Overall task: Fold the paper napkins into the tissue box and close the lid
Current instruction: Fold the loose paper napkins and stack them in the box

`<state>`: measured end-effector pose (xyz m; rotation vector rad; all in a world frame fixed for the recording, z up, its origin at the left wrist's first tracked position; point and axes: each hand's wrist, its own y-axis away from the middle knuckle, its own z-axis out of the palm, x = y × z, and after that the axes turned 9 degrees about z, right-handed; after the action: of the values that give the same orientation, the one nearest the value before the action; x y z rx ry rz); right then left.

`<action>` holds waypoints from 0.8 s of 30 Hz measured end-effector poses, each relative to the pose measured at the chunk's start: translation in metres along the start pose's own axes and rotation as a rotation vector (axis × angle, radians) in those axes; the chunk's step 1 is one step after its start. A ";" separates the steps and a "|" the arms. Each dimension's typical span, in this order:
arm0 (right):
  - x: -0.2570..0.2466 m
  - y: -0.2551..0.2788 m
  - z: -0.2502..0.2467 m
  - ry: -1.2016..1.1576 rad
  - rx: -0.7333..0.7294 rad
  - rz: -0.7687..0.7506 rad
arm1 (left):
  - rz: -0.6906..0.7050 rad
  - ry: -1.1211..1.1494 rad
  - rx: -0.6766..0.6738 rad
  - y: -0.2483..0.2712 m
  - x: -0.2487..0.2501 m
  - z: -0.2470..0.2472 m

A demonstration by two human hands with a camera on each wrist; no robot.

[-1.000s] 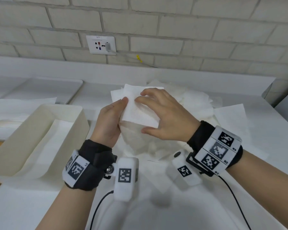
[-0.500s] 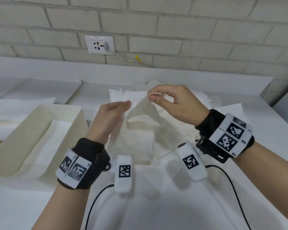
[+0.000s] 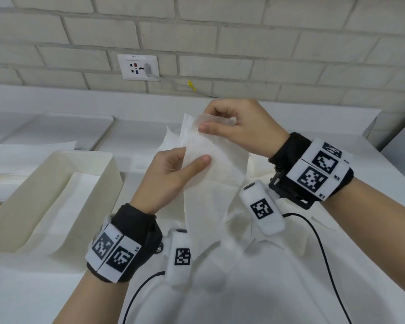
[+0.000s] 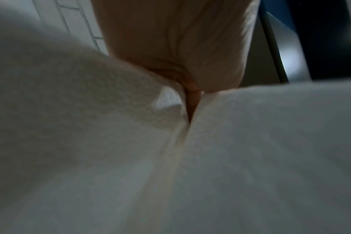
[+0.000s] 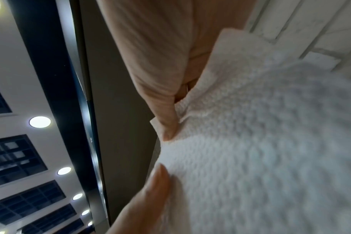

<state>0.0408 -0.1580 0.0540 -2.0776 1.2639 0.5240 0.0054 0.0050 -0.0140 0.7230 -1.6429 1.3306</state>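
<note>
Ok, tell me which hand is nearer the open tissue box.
Left. The left hand is just right of the tissue box; the right hand is farther right.

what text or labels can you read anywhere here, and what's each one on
"L4" and "L5": on the white marker band at the left wrist, beside its black square codes.
Right wrist marker band: small labels beside its codes, too blurred to read for certain.
Wall socket plate: a short label along its top edge, too small to read.
Square codes on the two wrist cameras: patterns only, no letters.
</note>
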 end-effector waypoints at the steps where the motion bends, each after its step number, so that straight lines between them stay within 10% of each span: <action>1: 0.001 -0.001 0.000 -0.020 0.006 0.020 | 0.008 -0.016 -0.001 0.001 0.000 0.002; 8: 0.018 0.008 0.016 0.004 0.241 0.232 | -0.065 0.064 0.138 -0.001 -0.013 0.000; 17: 0.035 0.036 0.054 -0.515 -0.118 0.820 | -0.089 0.129 0.192 0.002 -0.020 -0.002; 24: 0.019 0.040 0.069 -0.430 -0.019 0.546 | -0.224 -0.064 0.184 0.017 -0.024 -0.014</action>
<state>0.0136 -0.1354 -0.0195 -1.4964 1.5456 1.1557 0.0056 0.0205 -0.0425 1.0367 -1.4525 1.3178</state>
